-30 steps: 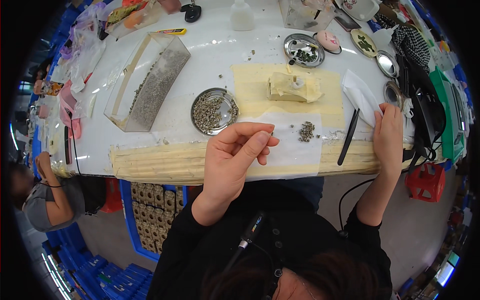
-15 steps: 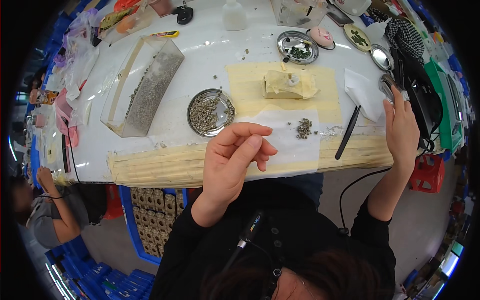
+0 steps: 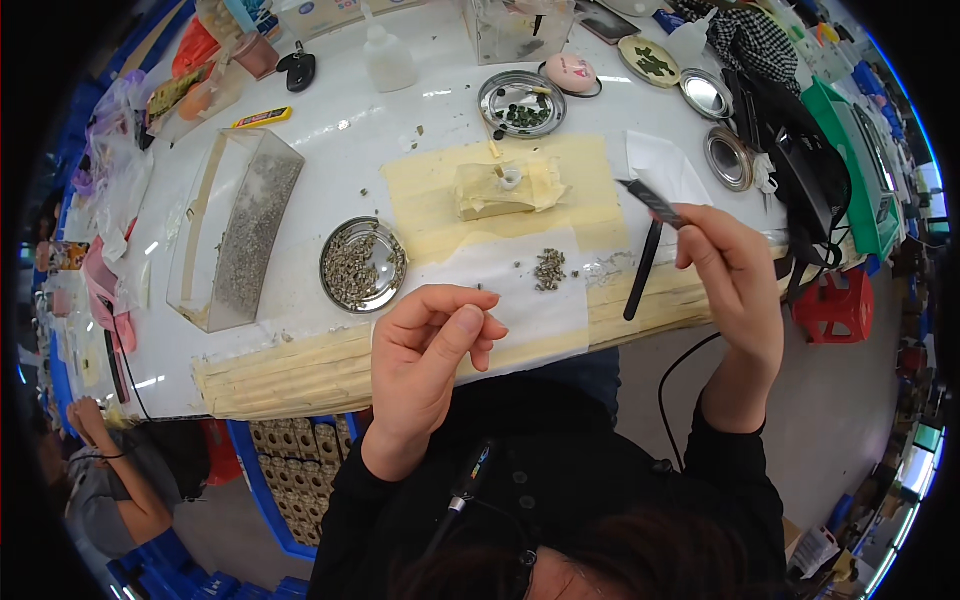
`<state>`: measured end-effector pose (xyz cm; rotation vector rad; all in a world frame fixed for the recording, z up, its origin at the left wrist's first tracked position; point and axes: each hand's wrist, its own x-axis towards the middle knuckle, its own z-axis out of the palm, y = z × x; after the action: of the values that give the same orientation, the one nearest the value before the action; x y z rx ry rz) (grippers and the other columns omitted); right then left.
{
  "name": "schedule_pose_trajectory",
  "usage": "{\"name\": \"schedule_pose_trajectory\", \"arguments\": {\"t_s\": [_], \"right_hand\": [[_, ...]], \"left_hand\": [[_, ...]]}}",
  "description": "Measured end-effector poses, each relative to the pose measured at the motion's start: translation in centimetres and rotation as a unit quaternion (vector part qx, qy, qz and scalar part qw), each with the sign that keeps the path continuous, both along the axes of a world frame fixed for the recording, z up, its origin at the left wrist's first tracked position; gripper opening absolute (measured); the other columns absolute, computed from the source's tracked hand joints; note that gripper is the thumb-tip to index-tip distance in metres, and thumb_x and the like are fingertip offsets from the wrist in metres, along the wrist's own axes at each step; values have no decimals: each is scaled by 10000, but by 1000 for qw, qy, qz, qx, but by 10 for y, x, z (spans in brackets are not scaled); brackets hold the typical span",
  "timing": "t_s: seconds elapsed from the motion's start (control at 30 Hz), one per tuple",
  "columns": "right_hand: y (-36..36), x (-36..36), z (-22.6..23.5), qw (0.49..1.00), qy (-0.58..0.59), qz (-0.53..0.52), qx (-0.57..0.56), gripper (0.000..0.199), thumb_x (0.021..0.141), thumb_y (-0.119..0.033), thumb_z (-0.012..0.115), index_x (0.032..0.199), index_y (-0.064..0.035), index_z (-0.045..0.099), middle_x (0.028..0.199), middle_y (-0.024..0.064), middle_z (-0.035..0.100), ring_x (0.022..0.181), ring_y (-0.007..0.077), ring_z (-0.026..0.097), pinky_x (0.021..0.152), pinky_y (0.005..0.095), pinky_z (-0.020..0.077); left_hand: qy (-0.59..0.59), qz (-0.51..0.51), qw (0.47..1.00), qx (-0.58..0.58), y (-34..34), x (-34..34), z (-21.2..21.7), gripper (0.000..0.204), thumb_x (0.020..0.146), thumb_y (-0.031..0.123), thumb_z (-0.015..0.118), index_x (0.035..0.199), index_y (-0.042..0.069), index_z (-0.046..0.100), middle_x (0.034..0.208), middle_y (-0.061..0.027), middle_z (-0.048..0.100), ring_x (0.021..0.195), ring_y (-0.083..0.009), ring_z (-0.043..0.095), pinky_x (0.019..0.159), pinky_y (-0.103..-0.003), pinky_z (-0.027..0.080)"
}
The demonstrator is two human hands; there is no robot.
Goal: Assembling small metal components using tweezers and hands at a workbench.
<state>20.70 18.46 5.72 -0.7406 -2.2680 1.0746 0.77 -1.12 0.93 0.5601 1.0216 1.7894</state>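
Note:
My right hand (image 3: 735, 270) is raised over the right part of the bench, pinching a dark grey cutter blade (image 3: 652, 203) with a slanted tip. My left hand (image 3: 420, 355) hovers at the front edge with curled fingers and the thumb pressed to the index finger. Whatever it may hold is too small or hidden. Just beyond it lies white paper (image 3: 455, 265), bearing a small pile of tiny metallic pieces (image 3: 550, 270) and a few strays. A round steel dish (image 3: 326, 290) of similar pieces stands to the left.
Behind the paper sits a tape-wrapped block (image 3: 485, 198). A black stick-like tool (image 3: 643, 275) lies right of the paper. A clear bin (image 3: 190, 250) of small pieces stands left; steel dishes (image 3: 728, 158) lie right. Another person's arm (image 3: 130, 480) shows at far left.
My right hand has come away from the steel dish at the right, leftward and nearer, and now holds the blade. The left hand keeps its pinched pose; the whole view has shifted.

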Motion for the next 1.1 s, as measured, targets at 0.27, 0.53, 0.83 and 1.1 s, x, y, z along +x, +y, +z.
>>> {"name": "schedule_pose_trajectory", "arguments": {"t_s": [0.27, 0.53, 0.83, 1.1], "right_hand": [[-31, -30, -6, 976, 24, 125, -176, 267, 949, -31, 455, 1155, 64, 597, 686, 57, 561, 641, 119, 519, 600, 244, 425], [-36, -38, -15, 960, 47, 192, -197, 317, 935, -17, 438, 1215, 54, 571, 694, 60, 550, 668, 133, 534, 625, 249, 434], [-44, -41, -12, 955, 65, 198, -213, 212, 947, -42, 450, 1084, 37, 592, 778, 69, 571, 701, 127, 523, 667, 243, 435], [-58, -56, -2, 955, 94, 219, -179, 114, 939, -67, 487, 948, 10, 570, 772, 106, 557, 683, 200, 533, 652, 286, 434]], "left_hand": [[-10, 0, 1000, -9, -3, -2, 3, 164, 939, 77, 568, 1044, -36, 624, 861, -100, 673, 746, -99, 609, 614, -221, 470], [-39, -8, 999, -19, -1, -1, 4, 178, 940, 103, 583, 1053, -30, 619, 848, -93, 671, 725, -89, 596, 608, -217, 463], [-36, -48, 997, -44, -4, -4, 5, 135, 917, 101, 618, 978, -19, 622, 761, -92, 672, 625, -75, 604, 521, -183, 463], [-12, -98, 993, -67, -7, -9, 9, 107, 883, 92, 662, 916, -4, 628, 727, -80, 669, 601, -66, 601, 495, -165, 452]]}}
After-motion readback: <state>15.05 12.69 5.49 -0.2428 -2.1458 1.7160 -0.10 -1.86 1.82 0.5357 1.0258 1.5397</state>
